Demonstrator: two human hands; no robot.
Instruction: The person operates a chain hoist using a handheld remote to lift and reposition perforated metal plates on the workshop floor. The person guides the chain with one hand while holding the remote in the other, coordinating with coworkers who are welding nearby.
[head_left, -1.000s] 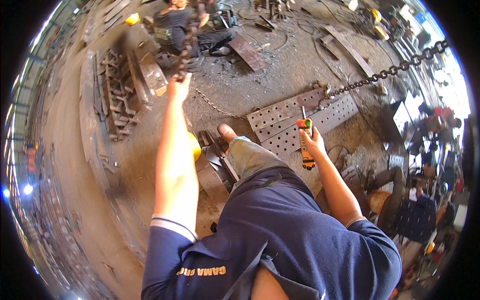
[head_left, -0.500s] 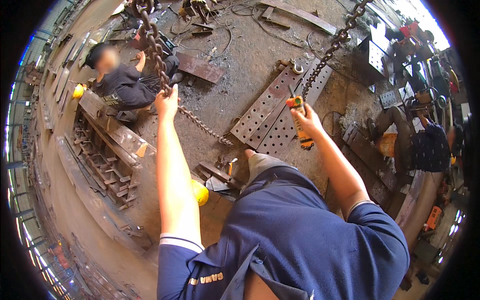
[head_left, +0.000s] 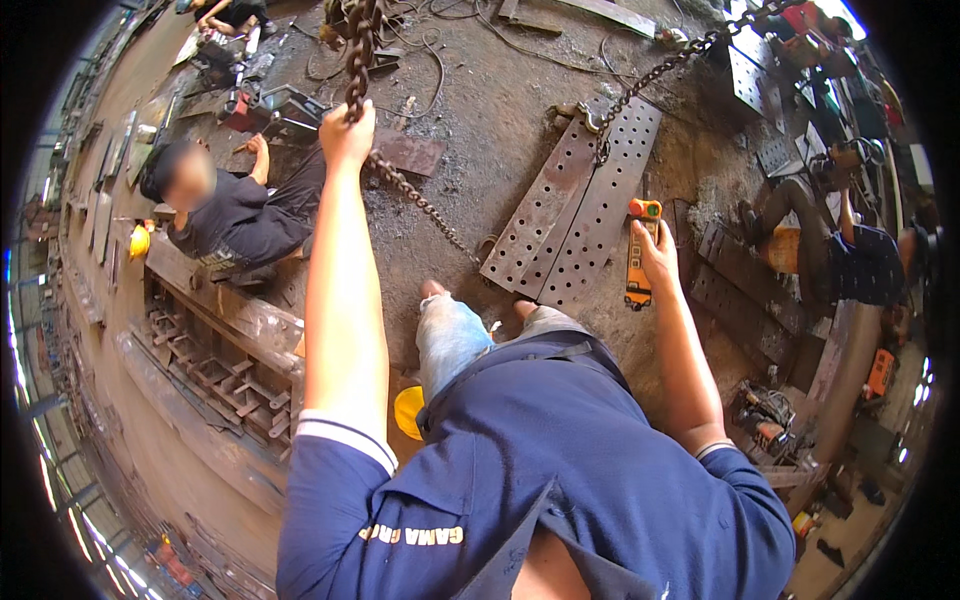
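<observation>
My left hand (head_left: 347,137) is raised at the upper left, its fingers closed round a heavy rusty chain (head_left: 362,55). Below my fist the chain slants down to the right, toward the near end of some perforated steel plates (head_left: 575,200). Out to the right, my right hand (head_left: 657,258) grips an orange handheld crane remote (head_left: 638,255) with a red and a green button at its top. A second chain (head_left: 655,75) comes from the upper right to a hook (head_left: 591,118) at the far end of the plates, which lie on the ground.
At the left a person in dark clothes (head_left: 235,225) sits beside steel beams (head_left: 220,300). Another person (head_left: 865,265) works at the right. A yellow helmet (head_left: 408,412) is by my left leg. Steel plates (head_left: 745,300) lie at the right; cables (head_left: 440,75) cross the far ground.
My left hand has moved right and up with the chain. My right hand has shifted right with the remote, now turned more upright. My body has moved, and both legs show.
</observation>
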